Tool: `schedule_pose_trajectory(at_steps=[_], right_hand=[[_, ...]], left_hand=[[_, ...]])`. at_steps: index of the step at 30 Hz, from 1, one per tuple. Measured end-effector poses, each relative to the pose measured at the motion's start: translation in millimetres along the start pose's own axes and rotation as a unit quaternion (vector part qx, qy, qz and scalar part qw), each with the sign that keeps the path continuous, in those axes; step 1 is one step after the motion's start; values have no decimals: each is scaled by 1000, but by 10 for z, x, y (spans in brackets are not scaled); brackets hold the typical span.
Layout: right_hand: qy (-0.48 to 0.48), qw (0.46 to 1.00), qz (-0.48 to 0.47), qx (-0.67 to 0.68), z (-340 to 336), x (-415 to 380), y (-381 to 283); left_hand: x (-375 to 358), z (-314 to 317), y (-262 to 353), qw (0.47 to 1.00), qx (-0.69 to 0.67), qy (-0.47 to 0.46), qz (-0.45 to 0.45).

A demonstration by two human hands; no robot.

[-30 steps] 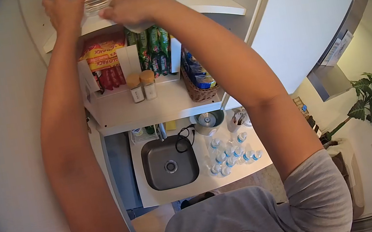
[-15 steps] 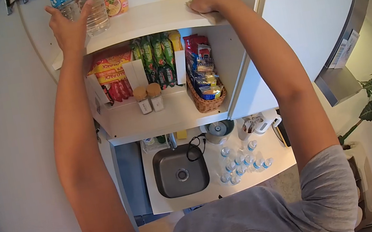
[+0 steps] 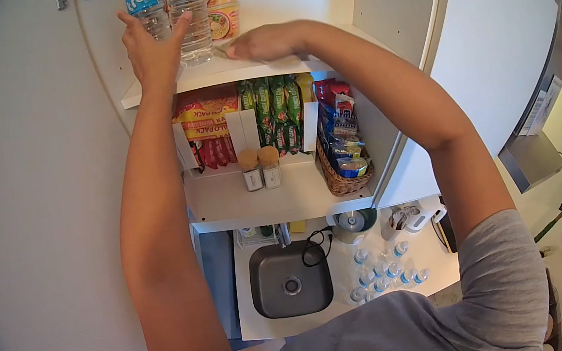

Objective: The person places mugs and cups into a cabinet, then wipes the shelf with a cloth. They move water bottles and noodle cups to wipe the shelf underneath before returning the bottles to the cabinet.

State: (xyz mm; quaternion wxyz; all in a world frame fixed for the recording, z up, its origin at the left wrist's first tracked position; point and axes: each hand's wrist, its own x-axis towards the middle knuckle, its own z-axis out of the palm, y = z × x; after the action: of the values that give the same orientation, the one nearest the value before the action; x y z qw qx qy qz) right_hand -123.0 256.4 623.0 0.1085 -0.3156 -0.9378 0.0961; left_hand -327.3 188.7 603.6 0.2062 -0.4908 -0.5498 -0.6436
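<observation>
On the upper shelf (image 3: 205, 76), two clear water bottles (image 3: 191, 27) with blue labels stand side by side. My left hand (image 3: 152, 52) is around the left bottle, its thumb against the right one. My right hand (image 3: 270, 42) presses down on the shelf to the right of the bottles, its fingers closed over a pale cloth (image 3: 221, 51) that is mostly hidden. Behind the bottles are stacked instant noodle cups (image 3: 222, 3).
The lower shelf holds red and green snack packs (image 3: 278, 113), two cork-topped jars (image 3: 270, 168) and a wicker basket (image 3: 349, 180) of packets. Below are a sink (image 3: 289, 278), several small bottles (image 3: 386, 273) and a kettle (image 3: 418, 216). An open cabinet door (image 3: 489, 44) is at right.
My right hand has slid the cloth left along the shelf, close to the bottles. My left hand stays at the bottles. The whole view has shifted, showing more of the upper shelf.
</observation>
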Motion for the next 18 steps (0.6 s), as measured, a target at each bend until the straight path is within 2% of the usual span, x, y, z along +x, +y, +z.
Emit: schedule_pose_trajectory(at_steps=[1, 2, 3, 5, 6, 7, 9, 10, 12, 13, 15, 16, 17, 18], right_hand=[[22, 999, -9, -32, -25, -297, -265], [51, 998, -27, 3, 0, -392, -252], [52, 998, -29, 2, -21, -465, -228], [45, 983, -165, 67, -53, -611, -238], [5, 974, -168, 151, -129, -677, -276], [6, 974, -170, 149, -202, -627, -309], [95, 976, -91, 175, -375, -439, -368], [181, 969, -69, 152, -446, -363, -514], [263, 956, 13, 131, -642, 176, -466], [264, 956, 8, 131, -762, 330, -532], [401, 914, -58, -5, -1025, 520, -726], [401, 914, -63, -4, -1151, 581, -790], [264, 956, -85, 92, -1268, 607, -836], [119, 970, -105, 184, -1361, 620, -868]], left_hand=[[7, 16, -2, 1000, -1, 0, -2], [15, 20, 7, 1000, -2, 2, 0], [14, 17, 13, 1000, -6, 1, -1], [-13, -7, 23, 1000, -6, 0, -2], [-23, -15, 45, 1000, 1, 1, -1], [-24, -24, 63, 1000, 6, 2, -1], [-7, -20, 35, 1000, -25, 0, 1], [5, -20, 10, 999, -53, -3, 2], [12, 18, -57, 999, -52, 4, 10], [12, 23, -78, 999, -51, 4, 15], [4, 6, -55, 999, -54, 4, 7], [4, -8, -46, 998, -59, 3, -2], [-6, -18, -38, 998, -58, 6, -2], [-3, -25, -19, 998, -55, 2, -13]])
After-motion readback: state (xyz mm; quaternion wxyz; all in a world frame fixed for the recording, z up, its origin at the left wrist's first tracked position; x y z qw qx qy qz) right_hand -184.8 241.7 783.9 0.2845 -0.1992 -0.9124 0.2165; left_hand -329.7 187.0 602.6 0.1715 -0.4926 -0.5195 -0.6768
